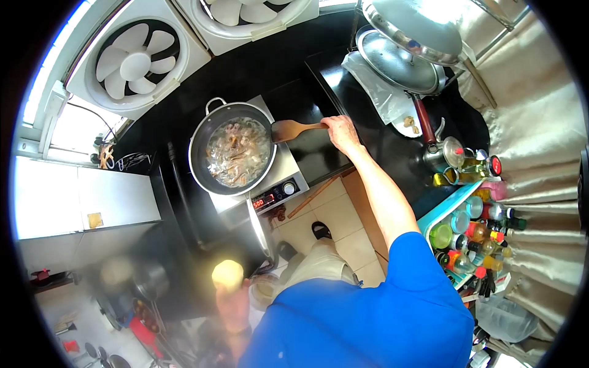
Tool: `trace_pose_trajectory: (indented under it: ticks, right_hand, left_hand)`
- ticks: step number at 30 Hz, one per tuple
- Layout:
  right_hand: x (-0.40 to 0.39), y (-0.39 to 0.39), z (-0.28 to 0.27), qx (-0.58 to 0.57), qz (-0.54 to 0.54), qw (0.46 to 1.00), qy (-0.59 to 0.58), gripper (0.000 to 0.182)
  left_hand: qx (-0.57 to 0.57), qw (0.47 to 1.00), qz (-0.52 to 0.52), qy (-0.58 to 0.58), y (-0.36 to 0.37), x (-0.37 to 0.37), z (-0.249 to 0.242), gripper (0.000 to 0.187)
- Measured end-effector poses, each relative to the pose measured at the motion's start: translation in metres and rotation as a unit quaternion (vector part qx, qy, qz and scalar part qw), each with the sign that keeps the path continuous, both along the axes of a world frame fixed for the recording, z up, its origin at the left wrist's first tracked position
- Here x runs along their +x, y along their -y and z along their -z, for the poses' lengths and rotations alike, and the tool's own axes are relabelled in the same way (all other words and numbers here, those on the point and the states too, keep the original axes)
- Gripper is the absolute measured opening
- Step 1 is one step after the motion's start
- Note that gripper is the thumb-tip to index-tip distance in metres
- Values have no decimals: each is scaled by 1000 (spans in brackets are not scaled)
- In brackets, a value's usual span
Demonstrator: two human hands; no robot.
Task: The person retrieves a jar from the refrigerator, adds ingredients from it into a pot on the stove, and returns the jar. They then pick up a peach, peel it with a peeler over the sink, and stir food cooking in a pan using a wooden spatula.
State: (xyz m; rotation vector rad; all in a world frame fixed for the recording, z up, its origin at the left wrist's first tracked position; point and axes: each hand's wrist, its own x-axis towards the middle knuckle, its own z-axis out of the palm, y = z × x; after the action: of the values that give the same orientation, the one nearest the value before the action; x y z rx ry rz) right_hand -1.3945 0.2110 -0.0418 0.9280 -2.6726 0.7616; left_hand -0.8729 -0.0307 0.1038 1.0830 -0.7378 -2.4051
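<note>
A deep pan (197,161) stands on a cooktop (288,168) with a lit red display. Pieces of food lie in bubbling liquid (238,153) inside it. My right hand (341,132) is closed round the handle of a wooden spatula (287,130), whose blade is at the pan's right rim. At the lower left my left hand (233,306) is closed round a pale yellow object (227,275), held up near its fingertips. Haze blurs this object and I cannot make out what it is.
Bottles and jars fill a turquoise rack (437,216) at the right. A lidded pan (399,61) and a metal pot (437,161) stand on the right counter. Two fans (135,66) are at the back. Utensils (147,334) are at the lower left.
</note>
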Motion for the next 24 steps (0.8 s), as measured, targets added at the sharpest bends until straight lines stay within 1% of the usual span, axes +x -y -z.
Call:
trace_pose_trajectory:
  ticks: [2,8,11,14,17,21,23,24]
  right_hand:
    - [-4,-1,1,-5,-4,1000,1,27]
    - [-16,-3,10,-4,-5,1000,24,28]
    - [-17,-1,15,-24,-15,999,46,29]
    - [-15,3,12,-22,-14,998,53,29]
    - [-17,4,13,-13,-17,999,29,29]
    - [-13,5,14,-15,-21,999,30,28]
    - [-4,3,17,-63,-13,996,55,28]
    - [0,0,23,-89,2,992,86,28]
  left_hand:
    - [-3,1000,8,-7,-5,-3,0,54]
    - [2,1000,-16,-3,-17,-5,-5,54]
    - [-3,1000,-19,-11,-20,-7,-7,53]
    - [1,1000,-28,-5,-21,-6,-6,53]
    - [2,1000,-28,-6,-20,-3,-4,53]
    - [-3,1000,-22,-8,-20,4,-3,52]
    - [0,999,-33,-5,-20,5,-2,52]
    - [2,999,-32,-7,-20,5,-3,52]
